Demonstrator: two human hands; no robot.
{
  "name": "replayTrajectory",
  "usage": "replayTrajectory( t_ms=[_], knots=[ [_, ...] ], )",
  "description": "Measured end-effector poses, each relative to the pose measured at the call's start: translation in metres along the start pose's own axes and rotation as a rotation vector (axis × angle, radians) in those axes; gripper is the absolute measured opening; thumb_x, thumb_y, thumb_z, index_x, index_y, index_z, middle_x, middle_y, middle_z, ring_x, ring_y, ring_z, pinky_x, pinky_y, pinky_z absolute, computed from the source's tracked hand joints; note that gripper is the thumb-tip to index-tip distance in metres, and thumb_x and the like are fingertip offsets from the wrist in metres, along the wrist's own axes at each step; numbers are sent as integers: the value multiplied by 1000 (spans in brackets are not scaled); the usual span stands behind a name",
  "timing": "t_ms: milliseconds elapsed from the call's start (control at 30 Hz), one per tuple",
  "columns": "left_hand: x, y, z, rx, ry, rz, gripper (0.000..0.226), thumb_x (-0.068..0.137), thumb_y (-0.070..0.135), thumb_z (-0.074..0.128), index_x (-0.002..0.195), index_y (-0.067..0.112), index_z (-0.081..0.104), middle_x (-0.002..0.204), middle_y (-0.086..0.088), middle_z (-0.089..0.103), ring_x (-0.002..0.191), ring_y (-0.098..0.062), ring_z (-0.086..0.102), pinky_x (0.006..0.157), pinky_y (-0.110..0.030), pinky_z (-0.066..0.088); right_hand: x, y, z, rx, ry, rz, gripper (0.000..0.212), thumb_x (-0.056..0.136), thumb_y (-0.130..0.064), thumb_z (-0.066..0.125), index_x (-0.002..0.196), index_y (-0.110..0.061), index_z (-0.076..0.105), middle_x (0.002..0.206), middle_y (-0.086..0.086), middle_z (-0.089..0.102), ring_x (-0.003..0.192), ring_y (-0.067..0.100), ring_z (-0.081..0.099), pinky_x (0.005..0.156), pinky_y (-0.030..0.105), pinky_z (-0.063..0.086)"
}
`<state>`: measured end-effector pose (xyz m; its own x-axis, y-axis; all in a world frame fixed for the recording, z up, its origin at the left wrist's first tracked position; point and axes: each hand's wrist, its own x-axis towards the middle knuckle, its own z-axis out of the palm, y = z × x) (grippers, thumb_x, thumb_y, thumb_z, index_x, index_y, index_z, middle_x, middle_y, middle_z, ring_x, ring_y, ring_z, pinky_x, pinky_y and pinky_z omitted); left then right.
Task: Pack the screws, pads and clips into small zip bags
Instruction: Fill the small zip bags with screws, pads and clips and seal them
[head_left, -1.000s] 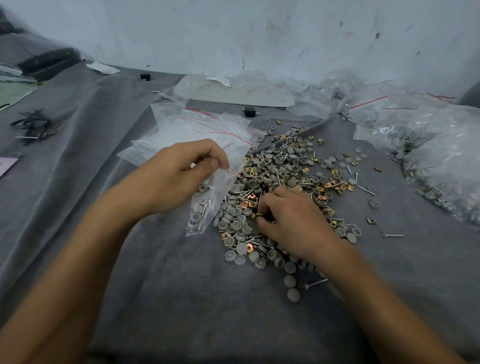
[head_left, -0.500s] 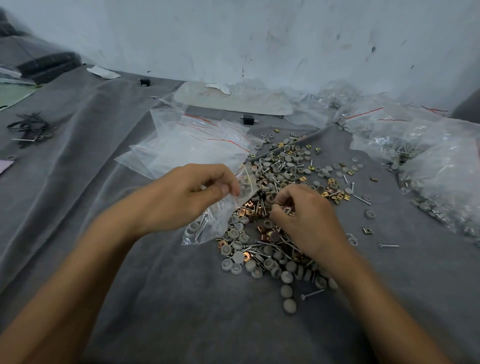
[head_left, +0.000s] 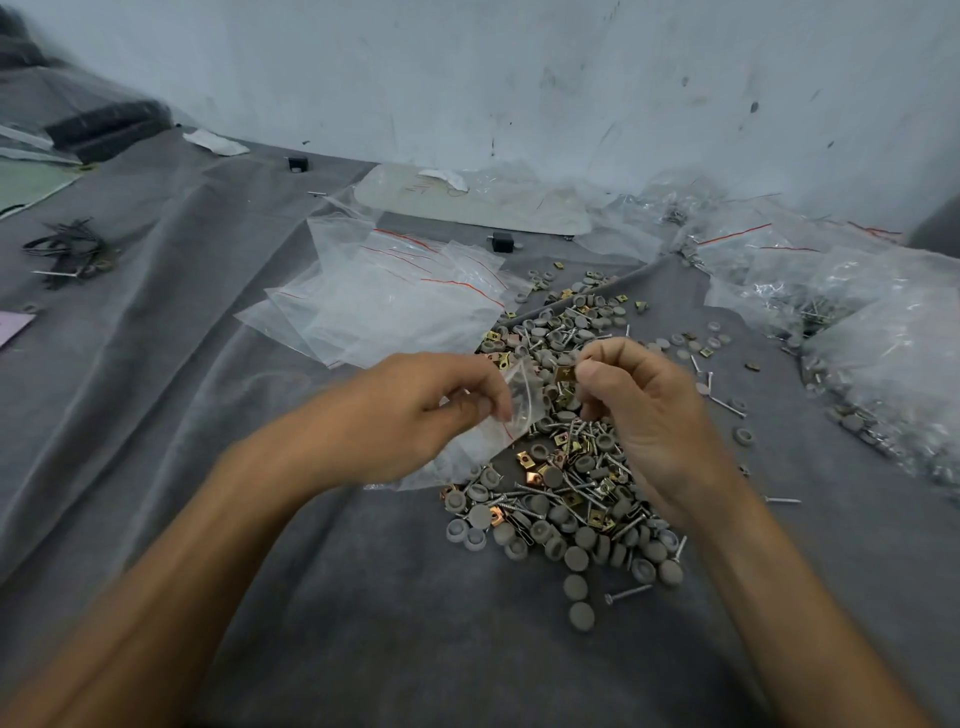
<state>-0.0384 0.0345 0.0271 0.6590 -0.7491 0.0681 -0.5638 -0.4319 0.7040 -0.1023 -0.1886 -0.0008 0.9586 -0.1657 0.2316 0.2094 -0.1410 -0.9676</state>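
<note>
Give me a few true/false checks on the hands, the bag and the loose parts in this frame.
1. The left hand holds a small zip bag. True.
2. The right hand pinches a screw. False: it pinches a gold clip.
3. The empty zip bags lie to the right of the parts pile. False: they lie to its left, further back.
4. Grey pads lie loose on the grey cloth. True.
</note>
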Motion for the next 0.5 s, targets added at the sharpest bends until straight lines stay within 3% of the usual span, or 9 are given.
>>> replayTrajectory(
  t_ms=[233,333,400,500],
  knots=[
    [0,0,0,25,-11,5,20,103,21,54,101,34,69,84,32,61,83,7,56,69,-11,36,-1,7,12,-174,-81,-53,7,93,-20,72,90,-26,73,71,-12,63,63,1,52,59,14,45],
    [-1,-1,-2,27,-11,12,19,103,21,54,101,33,69,87,25,64,84,4,58,73,-17,40,-1,5,8,-171,-68,-92,9,93,-23,73,95,-31,76,83,3,71,71,21,60,65,31,52],
    [0,-1,-3,22,-8,14,19,103,20,54,101,32,70,90,19,66,86,1,58,75,-21,41,-1,5,5,-181,-29,-126,13,93,-22,73,98,-33,77,91,3,73,82,31,64,74,41,55],
    [1,-2,-2,21,-1,16,20,103,20,54,99,33,69,83,21,63,79,2,56,69,-15,38,0,5,5,-253,-46,-160,22,95,-23,70,109,-39,77,99,-10,70,90,11,66,82,24,54]
  ],
)
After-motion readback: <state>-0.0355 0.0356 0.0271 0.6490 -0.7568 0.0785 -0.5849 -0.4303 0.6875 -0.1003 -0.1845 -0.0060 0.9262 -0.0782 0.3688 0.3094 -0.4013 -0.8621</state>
